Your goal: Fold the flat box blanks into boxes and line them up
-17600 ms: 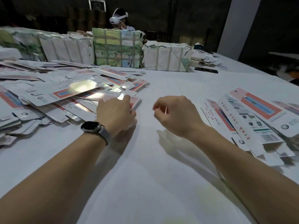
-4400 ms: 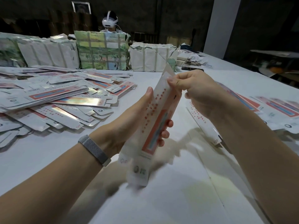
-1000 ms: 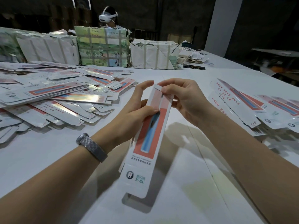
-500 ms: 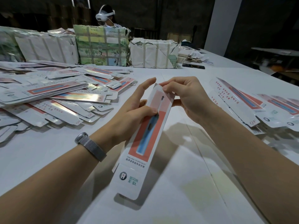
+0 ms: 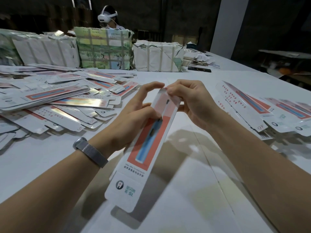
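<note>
A long white box [image 5: 144,148] with a red panel and a blue toothbrush picture is held above the table, tilted away from me. My left hand [image 5: 134,116] grips its upper left side, forefinger stretched up to the far end. My right hand [image 5: 190,101] pinches the flap at the far end with curled fingers. A heap of flat box blanks [image 5: 55,101] covers the table at the left. Folded boxes [image 5: 262,111] lie side by side at the right.
The white table [image 5: 185,199] stretches in front of me. Wrapped bundles [image 5: 104,47] stand in a row along the far side, with a person wearing a headset [image 5: 107,15] behind them. A dark phone [image 5: 199,69] lies at the back right.
The box has sunk a little lower and swung slightly. My right fingers have closed tighter on the far end flap, and my left forefinger has moved up to meet it.
</note>
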`<action>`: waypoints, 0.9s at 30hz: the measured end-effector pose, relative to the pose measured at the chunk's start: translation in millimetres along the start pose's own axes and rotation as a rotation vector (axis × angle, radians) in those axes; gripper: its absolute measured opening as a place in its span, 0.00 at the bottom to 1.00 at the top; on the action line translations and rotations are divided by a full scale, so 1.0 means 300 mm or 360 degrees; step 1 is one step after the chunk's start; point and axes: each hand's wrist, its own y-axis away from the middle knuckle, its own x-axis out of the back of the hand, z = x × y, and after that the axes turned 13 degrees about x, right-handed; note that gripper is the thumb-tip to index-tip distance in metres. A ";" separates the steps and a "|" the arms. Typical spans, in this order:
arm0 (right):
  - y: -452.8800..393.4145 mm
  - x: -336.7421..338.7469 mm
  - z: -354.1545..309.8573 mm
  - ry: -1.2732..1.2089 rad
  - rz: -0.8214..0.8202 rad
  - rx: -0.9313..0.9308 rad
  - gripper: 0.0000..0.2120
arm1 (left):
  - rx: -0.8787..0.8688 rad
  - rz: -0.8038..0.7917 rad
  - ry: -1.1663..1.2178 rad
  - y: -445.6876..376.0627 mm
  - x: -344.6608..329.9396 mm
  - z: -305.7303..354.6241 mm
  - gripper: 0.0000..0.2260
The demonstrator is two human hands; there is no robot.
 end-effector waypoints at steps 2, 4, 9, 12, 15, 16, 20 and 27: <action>-0.003 0.007 0.000 -0.0041 -0.0011 -0.0047 0.09 | -0.0010 -0.0071 -0.0002 0.007 -0.008 0.006 0.27; -0.005 0.017 -0.004 -0.0069 -0.0036 -0.0077 0.05 | -0.0018 -0.0101 0.0003 0.010 -0.010 0.008 0.28; -0.012 0.042 -0.023 0.0039 -0.0126 0.0049 0.06 | -0.0024 -0.0155 0.0100 0.001 0.001 0.012 0.30; -0.010 0.054 -0.031 0.0045 -0.0202 0.0096 0.11 | -0.0028 -0.0166 0.0057 -0.010 0.010 0.009 0.29; -0.008 0.063 -0.032 0.0082 -0.0278 0.0123 0.14 | 0.0003 -0.0181 0.0062 -0.012 0.015 0.008 0.29; -0.008 0.067 -0.033 0.0103 -0.0294 0.0129 0.12 | 0.0002 -0.0172 0.0063 -0.011 0.013 0.009 0.28; -0.004 0.062 -0.040 0.0230 -0.0322 0.0171 0.05 | -0.0026 -0.0135 0.0054 -0.005 0.000 0.017 0.26; 0.000 0.028 -0.014 0.0011 -0.0289 0.0099 0.14 | 0.0023 0.0010 0.0347 -0.008 0.012 0.021 0.23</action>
